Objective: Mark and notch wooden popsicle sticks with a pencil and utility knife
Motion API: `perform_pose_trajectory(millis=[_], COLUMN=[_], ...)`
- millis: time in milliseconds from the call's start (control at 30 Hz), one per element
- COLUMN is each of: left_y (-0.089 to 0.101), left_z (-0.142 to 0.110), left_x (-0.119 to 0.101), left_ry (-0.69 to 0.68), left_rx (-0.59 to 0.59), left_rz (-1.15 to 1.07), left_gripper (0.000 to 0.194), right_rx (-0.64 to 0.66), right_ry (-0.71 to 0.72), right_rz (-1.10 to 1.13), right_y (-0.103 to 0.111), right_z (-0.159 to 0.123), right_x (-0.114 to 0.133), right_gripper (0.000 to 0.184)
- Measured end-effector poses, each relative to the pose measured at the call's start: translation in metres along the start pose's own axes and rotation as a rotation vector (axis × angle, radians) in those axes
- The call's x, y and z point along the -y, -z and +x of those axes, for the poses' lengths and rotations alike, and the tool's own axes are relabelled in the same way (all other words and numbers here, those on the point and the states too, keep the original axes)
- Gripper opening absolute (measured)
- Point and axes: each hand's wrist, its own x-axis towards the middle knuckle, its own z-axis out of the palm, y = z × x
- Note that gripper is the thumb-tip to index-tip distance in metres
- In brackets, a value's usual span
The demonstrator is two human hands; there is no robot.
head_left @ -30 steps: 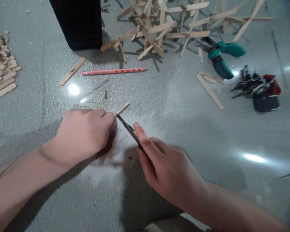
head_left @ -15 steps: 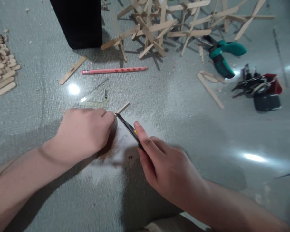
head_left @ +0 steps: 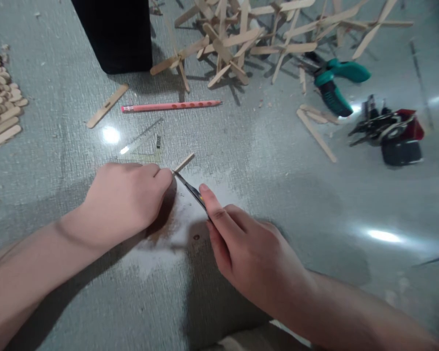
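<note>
My left hand [head_left: 128, 195] is closed, knuckles up, around a thin wooden craft stick [head_left: 185, 163]. Only the stick's far end shows, jutting up and to the right past my index finger. In my right hand [head_left: 252, 243] is a dark craft knife with a bit of yellow on it [head_left: 192, 189], gripped with a finger stretched along its handle. The blade tip touches the stick close to my left knuckles. Beneath both hands lies a pale, dusty patch [head_left: 190, 209] with brown marks.
Beyond my hands lie a clear set square [head_left: 142, 139], a pink pencil [head_left: 171, 106] and a slotted craft stick [head_left: 108, 106]. A black container [head_left: 124, 44] stands behind them. Propeller-like stick pieces [head_left: 223, 46], green-handled pliers [head_left: 332, 83], binder clips [head_left: 391, 126] and stacked sticks [head_left: 2, 107] surround the area.
The view has shifted very slightly, so everything sits a few pixels over. The knife has tilted a little in my right hand, its tip staying at the stick. My left hand keeps its hold.
</note>
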Motion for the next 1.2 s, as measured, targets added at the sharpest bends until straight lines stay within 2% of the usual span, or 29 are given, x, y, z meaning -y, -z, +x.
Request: perform_pose_trajectory(millis=[100, 367, 733, 1033, 1200], left_y=[0.0, -0.003, -0.003, -0.014, -0.018], left_z=[0.0, -0.002, -0.001, -0.001, 0.001], left_x=[0.0, 0.002, 0.003, -0.002, -0.001], left_ry=[-0.017, -0.042, -0.034, -0.006, -0.03], left_rx=[0.023, -0.015, 0.014, -0.237, -0.266], left_rz=[0.02, -0.004, -0.01, 0.033, 0.017], left_gripper=[0.02, 0.023, 0.021, 0.023, 0.022], right_rx=[0.013, 0.052, 0.046, 0.024, -0.004], right_ry=[0.001, -0.006, 0.01, 0.018, 0.021], right_rz=[-0.062, -0.112, -0.14, -0.063, -0.061], right_y=[0.003, 0.011, 0.001, -0.002, -0.004], right_z=[0.002, 0.008, 0.015, 0.011, 0.009], right_x=[0.002, 0.007, 0.003, -0.001, -0.002], right_gripper=[0.048, 0.051, 0.055, 0.05, 0.049])
